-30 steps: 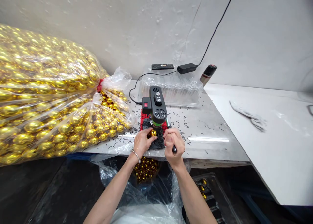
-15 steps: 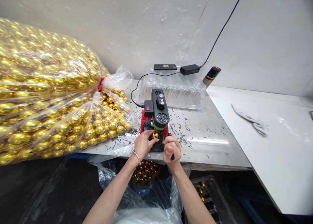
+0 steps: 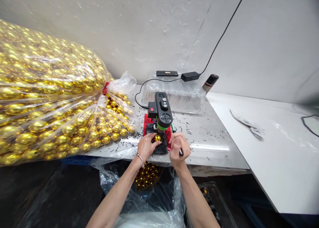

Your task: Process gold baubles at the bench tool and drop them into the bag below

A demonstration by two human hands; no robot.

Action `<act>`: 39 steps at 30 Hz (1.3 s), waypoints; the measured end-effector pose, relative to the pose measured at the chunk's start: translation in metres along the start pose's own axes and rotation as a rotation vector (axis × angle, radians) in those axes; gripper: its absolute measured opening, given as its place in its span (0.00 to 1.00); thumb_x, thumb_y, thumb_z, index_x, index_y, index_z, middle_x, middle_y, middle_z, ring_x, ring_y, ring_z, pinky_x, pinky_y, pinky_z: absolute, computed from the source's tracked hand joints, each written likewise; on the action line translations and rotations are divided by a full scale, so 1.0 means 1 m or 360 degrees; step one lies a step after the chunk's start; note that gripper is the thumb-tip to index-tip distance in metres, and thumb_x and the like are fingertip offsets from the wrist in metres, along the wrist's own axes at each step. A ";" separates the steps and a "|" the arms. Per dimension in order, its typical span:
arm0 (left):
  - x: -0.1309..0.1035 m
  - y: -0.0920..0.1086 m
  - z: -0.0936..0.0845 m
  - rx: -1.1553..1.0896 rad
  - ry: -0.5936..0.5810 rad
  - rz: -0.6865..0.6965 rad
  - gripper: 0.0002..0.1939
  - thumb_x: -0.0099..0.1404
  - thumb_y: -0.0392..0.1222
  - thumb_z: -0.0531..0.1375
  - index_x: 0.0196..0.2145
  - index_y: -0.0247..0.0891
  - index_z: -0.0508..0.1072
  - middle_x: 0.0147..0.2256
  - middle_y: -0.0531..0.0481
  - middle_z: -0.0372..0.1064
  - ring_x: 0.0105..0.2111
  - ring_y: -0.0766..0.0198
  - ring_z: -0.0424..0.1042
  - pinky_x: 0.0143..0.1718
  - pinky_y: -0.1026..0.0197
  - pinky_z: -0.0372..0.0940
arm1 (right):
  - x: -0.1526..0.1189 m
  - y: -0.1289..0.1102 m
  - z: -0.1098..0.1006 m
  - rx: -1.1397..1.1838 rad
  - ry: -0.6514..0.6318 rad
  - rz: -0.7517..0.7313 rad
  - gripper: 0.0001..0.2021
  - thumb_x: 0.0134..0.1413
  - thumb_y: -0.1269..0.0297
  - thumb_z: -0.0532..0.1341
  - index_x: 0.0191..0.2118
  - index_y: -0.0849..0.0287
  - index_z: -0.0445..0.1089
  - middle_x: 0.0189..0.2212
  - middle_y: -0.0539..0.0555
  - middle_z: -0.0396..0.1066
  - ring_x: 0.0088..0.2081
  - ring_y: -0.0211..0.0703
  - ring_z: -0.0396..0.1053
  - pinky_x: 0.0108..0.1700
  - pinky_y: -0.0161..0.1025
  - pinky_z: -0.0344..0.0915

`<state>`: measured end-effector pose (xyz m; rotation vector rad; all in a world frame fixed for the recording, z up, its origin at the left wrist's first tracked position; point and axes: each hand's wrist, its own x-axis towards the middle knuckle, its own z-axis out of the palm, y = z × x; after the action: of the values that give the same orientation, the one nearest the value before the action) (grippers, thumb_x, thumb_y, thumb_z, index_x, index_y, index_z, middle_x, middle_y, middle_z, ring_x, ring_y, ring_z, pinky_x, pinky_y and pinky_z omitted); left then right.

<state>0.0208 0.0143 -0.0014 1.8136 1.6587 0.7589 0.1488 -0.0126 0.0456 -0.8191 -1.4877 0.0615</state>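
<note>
A small black machine (image 3: pixel 163 110) with a green ring stands on a red and black base at the table's front edge. Under its head, my left hand (image 3: pixel 147 146) pinches a shiny gold ball (image 3: pixel 157 138) between thumb and fingers. To the right of the machine, my right hand (image 3: pixel 179 148) is wrapped round a black-ended handle (image 3: pixel 181 152). Below the table edge, many gold balls (image 3: pixel 147 175) lie in a container lined with clear plastic.
A huge clear bag of gold balls (image 3: pixel 50 105) fills the left. Behind the machine are clear plastic trays (image 3: pixel 174 95), a power adapter (image 3: pixel 190 76) and a spray can (image 3: pixel 210 83). A glove (image 3: pixel 249 124) lies on the white table at right.
My right hand has moved slightly right with the handle, whose tip now points more toward me. My left hand still pinches the ball. The view has shifted a little.
</note>
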 end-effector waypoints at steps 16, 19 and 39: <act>-0.122 -0.069 0.034 -0.2070 -0.0631 -0.1746 0.20 0.54 0.52 0.67 0.34 0.31 0.74 0.30 0.47 0.73 0.26 0.68 0.71 0.29 0.64 0.67 | 0.009 -0.015 -0.001 0.0031 -0.0065 0.0104 0.15 0.61 0.72 0.49 0.22 0.57 0.55 0.20 0.48 0.58 0.28 0.38 0.61 0.30 0.37 0.57; -0.119 -0.062 0.018 -0.2399 -0.0652 -0.1533 0.17 0.51 0.30 0.68 0.40 0.31 0.74 0.34 0.47 0.74 0.34 0.65 0.75 0.36 0.66 0.69 | 0.008 -0.014 -0.002 0.0027 -0.0076 0.0100 0.14 0.60 0.73 0.49 0.23 0.57 0.56 0.21 0.49 0.59 0.28 0.37 0.61 0.30 0.37 0.57; -0.006 -0.008 -0.003 -0.1578 -0.0057 -0.0567 0.29 0.51 0.48 0.68 0.48 0.29 0.72 0.19 0.58 0.65 0.14 0.75 0.60 0.13 0.71 0.51 | 0.001 -0.013 -0.004 -0.0051 -0.0125 0.0094 0.14 0.60 0.75 0.48 0.23 0.57 0.56 0.22 0.50 0.60 0.28 0.37 0.62 0.29 0.36 0.59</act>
<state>0.0127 0.0087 -0.0058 0.8082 1.1747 1.0992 0.1465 -0.0230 0.0531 -0.8951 -1.5412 0.1155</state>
